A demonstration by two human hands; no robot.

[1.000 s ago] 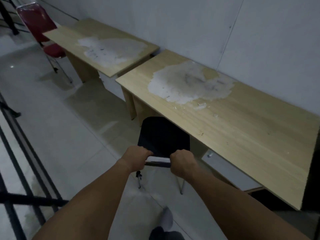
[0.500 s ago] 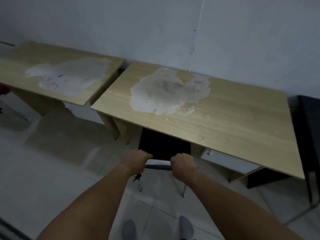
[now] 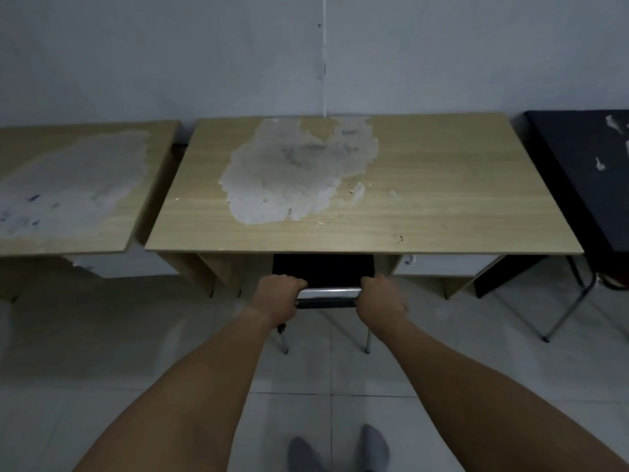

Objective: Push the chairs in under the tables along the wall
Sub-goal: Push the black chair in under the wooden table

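The tabletop (image 3: 425,199) is seen to be matt wood-grain laminate, its finish peeled away to a rough pale patch (image 3: 292,172). The chair (image 3: 323,270) is seen as matt black, with a glossy metal top rail (image 3: 328,294). The floor (image 3: 102,335) is tiled, smooth and pale.

Dim rm: grey wall (image 3: 204,56), pale tile floor (image 3: 102,352).

Chair (image 3: 323,270) fills gap between table (image 3: 425,199) supports (drawer unit (image 3: 439,265) right); floor behind open.
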